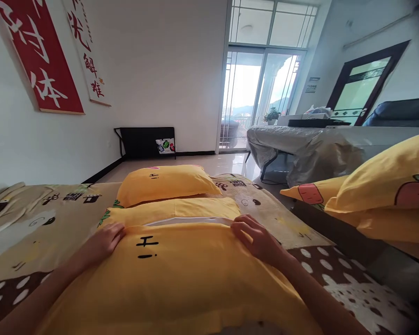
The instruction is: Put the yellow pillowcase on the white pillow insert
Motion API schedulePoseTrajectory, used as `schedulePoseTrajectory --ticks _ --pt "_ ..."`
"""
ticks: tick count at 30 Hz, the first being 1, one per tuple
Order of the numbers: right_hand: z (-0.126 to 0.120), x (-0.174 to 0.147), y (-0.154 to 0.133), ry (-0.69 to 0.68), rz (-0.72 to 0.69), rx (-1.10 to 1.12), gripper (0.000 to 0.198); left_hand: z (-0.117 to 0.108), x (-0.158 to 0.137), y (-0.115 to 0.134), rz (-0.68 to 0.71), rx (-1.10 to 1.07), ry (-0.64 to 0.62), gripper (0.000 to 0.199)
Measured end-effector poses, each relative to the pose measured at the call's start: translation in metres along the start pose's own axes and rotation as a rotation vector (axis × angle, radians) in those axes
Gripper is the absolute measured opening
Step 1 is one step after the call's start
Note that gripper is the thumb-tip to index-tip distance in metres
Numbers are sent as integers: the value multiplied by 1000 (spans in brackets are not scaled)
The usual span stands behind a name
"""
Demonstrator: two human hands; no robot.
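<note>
View from above a bed [56, 223] covered in a beige and brown patterned sheet. A large yellow pillow [181, 274] lies directly in front of the person, its long axis running left to right across the bed, parallel to the near edge. Its far end is open, and a strip of white inner pillow [192, 220] shows in the gap there.

Both hands rest on that far open end, one at each corner. The left hand [106, 239] lies flat with fingers spread loosely on the left corner. The right hand [256, 239] sits on the right corner with fingers curled over the fabric edge; whether it pinches the cloth cannot be told. Both hands are equally near the pillow, the bare forearms running along its two sides.

Just beyond, touching the open end, a second yellow pillow [165, 183] lies toward the far edge of the bed. More yellow pillows with carrot prints [380, 190] are stacked past the bed's right edge. Behind are a draped table [300, 139], red wall banners [42, 56] and bright balcony doors [258, 88].
</note>
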State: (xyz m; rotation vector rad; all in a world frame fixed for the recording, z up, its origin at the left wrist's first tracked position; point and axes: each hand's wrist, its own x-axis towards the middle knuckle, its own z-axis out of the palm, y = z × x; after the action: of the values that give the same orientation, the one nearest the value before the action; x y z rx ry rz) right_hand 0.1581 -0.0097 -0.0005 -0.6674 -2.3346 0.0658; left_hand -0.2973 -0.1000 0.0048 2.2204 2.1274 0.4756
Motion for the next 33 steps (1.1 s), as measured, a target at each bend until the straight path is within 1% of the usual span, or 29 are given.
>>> schedulePoseTrajectory --ticks 2,3,4,6,7,8,9,10,11,12,14,16,17,18,20,22,24,25,26,27,28,31,33 --pt "-14 1 8 -28 133 40 19 -9 2 19 32 162 68 24" --pt "-21 2 12 -56 210 41 19 -12 4 35 69 210 100 26" --pt "-27 3 16 -86 280 34 19 -13 7 55 119 225 121 30" --pt "-33 4 23 -119 376 24 18 -11 15 105 261 167 117 41" --pt "-32 4 25 -113 391 32 20 -8 21 132 337 133 114 44" --pt "-29 3 27 -93 388 52 21 -4 27 160 411 113 103 42" --pt "-25 2 27 -66 375 79 22 1 35 186 464 104 83 36" --pt "-20 1 27 -45 356 108 21 6 43 210 489 100 67 28" --pt "-14 0 27 -30 341 134 20 12 52 230 491 97 52 23" --pt "-9 -1 27 -26 331 155 18 17 62 246 476 94 27 24" --pt "-1 -3 26 -40 322 180 19 29 79 268 427 78 -66 28" --pt "2 -3 25 -58 308 197 20 41 90 277 400 50 -172 20" --pt "4 -3 25 -60 291 205 20 46 92 278 409 45 -191 15" --pt "5 -2 25 -53 270 210 18 52 92 278 439 58 -173 13" --pt "9 -1 25 -16 217 213 12 61 87 275 546 150 -54 15" --pt "13 0 25 21 168 194 13 67 78 271 670 267 71 18" --pt "17 1 26 38 128 139 16 67 72 268 759 297 135 18" --pt "19 0 27 44 109 104 17 65 71 266 778 264 131 15" --pt "19 0 27 52 90 68 19 62 72 266 774 204 105 13" --pt "20 -1 27 65 69 34 20 58 74 265 736 128 62 11" --pt "19 -2 28 81 49 6 23 54 77 266 673 45 6 13" --pt "17 -4 31 126 8 -45 27 44 90 272 446 -146 -160 29" --pt "16 -4 32 151 -3 -48 28 42 99 278 353 -185 -200 26"
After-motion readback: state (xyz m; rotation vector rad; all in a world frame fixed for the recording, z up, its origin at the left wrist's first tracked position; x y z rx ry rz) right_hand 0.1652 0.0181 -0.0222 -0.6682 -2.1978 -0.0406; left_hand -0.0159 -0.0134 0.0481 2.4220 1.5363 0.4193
